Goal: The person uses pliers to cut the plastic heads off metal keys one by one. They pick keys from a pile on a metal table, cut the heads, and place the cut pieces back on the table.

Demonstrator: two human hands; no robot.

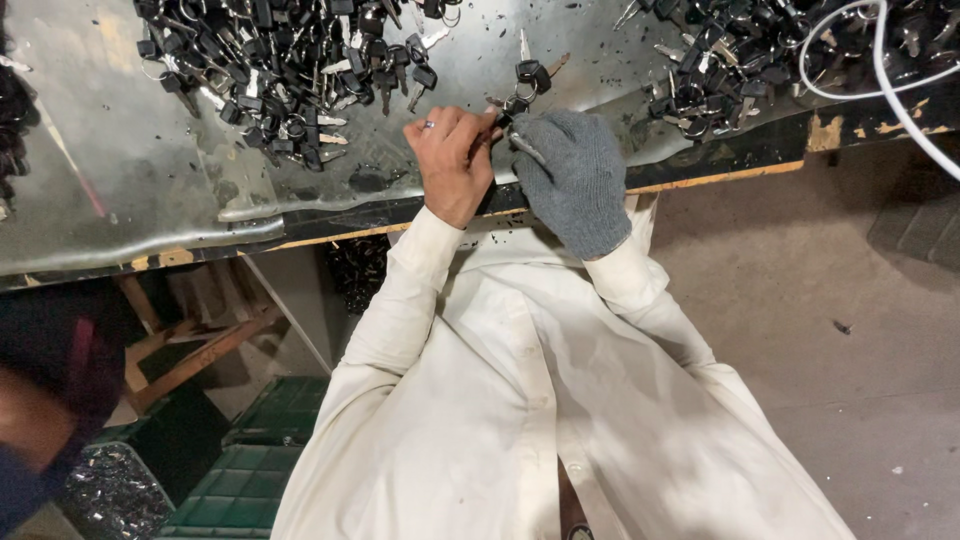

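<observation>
Item under handling: a small bunch of keys (528,80) with black plastic heads on a metal ring, lying at the near edge of the table (120,170), just beyond both hands at 12 o'clock from them. Two silver blades stick out of the bunch — one toward 12 o'clock, one toward 2 o'clock.

Left hand (452,160): bare, a ring on one finger. Its fingers are curled narrow and pinched onto the near end of the bunch, at the ring. Right hand (572,180): in a grey knit glove, pressed against the left hand at its 3 o'clock. Its fingers are bent inward toward the same point; a thin metal piece shows against the glove, but whether the gloved fingers grip it or the ring cannot be told. Both sleeves are of an off-white shirt (520,400).

Surroundings: the table top is sheet metal, dented and speckled with dark flecks. At 10 to 11 o'clock from the hands lies a large heap of black-headed keys (270,70), well apart from the bunch. A second heap (740,55) lies at 1 to 2 o'clock, with a white cable (885,60) looping across it and running off toward 3 o'clock.

Below the table edge, at 7 to 8 o'clock — green plastic crates (250,470) and wooden bracing (200,355). A concrete floor (830,330) lies at 4 o'clock. Another person's dark sleeve (55,380) shows at the left edge, at 8 o'clock.
</observation>
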